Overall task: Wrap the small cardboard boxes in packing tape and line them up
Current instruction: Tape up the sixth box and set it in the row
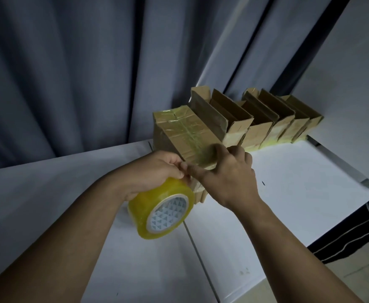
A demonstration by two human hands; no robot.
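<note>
Your left hand gripped the glossy yellow tape roll; your right hand curled over the taped cardboard box, near the far edge of the table, beside a row of boxes

- You have one closed, taped cardboard box at the centre of the frame.
- You have five open boxes in a row at the upper right, though they overlap.
- You have one tape roll.
- You have two hands in view: left hand, right hand.
</note>
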